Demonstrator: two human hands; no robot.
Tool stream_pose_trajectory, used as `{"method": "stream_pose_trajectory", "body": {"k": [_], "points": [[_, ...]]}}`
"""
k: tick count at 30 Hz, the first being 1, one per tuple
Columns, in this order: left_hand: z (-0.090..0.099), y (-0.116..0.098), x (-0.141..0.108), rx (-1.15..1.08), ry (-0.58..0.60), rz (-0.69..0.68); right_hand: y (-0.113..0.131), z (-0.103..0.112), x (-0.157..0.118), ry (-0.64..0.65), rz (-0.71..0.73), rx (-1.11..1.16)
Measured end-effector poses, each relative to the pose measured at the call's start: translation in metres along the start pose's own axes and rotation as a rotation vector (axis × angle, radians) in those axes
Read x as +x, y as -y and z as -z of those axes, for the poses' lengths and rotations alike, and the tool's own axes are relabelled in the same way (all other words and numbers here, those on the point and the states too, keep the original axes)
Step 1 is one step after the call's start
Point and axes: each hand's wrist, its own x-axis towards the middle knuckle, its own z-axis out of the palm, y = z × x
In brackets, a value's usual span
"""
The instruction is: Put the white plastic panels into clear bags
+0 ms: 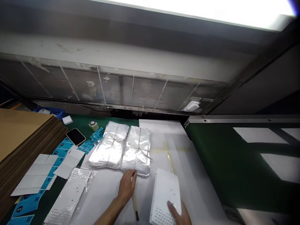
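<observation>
My right hand (180, 214) grips a thin stack of white slotted panels (167, 193), thumb on top, tilted above the white work surface. These panels carry rows of short dark slots and a few small holes. At the near edge of the right bundle of clear plastic bags (137, 150), my left hand (127, 186) has its fingers curled together; what they pinch, if anything, is hidden. A second tied bundle of bags (110, 145) lies alongside. Under my left hand runs a narrow tan stick with a dark end (135, 207).
To the left lie a bagged slotted panel (70, 197), folded white papers (37, 175), blue label strips (29, 204), a phone (75, 137) and a small jar (93, 125). Stacked cardboard (30, 134) borders them. At right, a green conveyor belt (217, 150) carries white panels (260, 135).
</observation>
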Motion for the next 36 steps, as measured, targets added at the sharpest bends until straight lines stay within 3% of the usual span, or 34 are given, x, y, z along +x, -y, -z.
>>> {"method": "stream_pose_trajectory", "body": {"k": [3, 7, 13, 18, 24, 29, 32, 36], "points": [[-0.016, 0.004, 0.043, 0.208, 0.096, -0.132, 0.004, 0.024, 0.009, -0.1, 0.115, -0.105], [-0.039, 0.006, 0.072, 0.451, 0.145, -0.19, 0.002, 0.03, 0.013, -0.069, 0.151, -0.078], [-0.046, 0.008, 0.073, 0.604, 0.163, -0.246, -0.009, 0.021, 0.015, 0.02, 0.086, -0.046], [-0.041, 0.005, 0.069, 0.583, 0.136, -0.241, -0.003, 0.014, 0.017, 0.047, 0.173, -0.073], [-0.043, 0.0, 0.069, 0.425, 0.139, -0.21, -0.001, 0.013, 0.027, 0.124, 0.203, -0.126], [-0.041, -0.004, 0.073, 0.12, 0.131, -0.072, -0.005, 0.018, 0.028, 0.158, 0.194, -0.124], [-0.024, -0.009, 0.074, -0.146, 0.108, 0.058, -0.001, 0.023, 0.024, 0.173, 0.243, -0.267], [0.017, -0.028, 0.062, -0.531, 0.142, 0.172, 0.019, 0.018, 0.02, 0.131, 0.462, -0.536]]}}
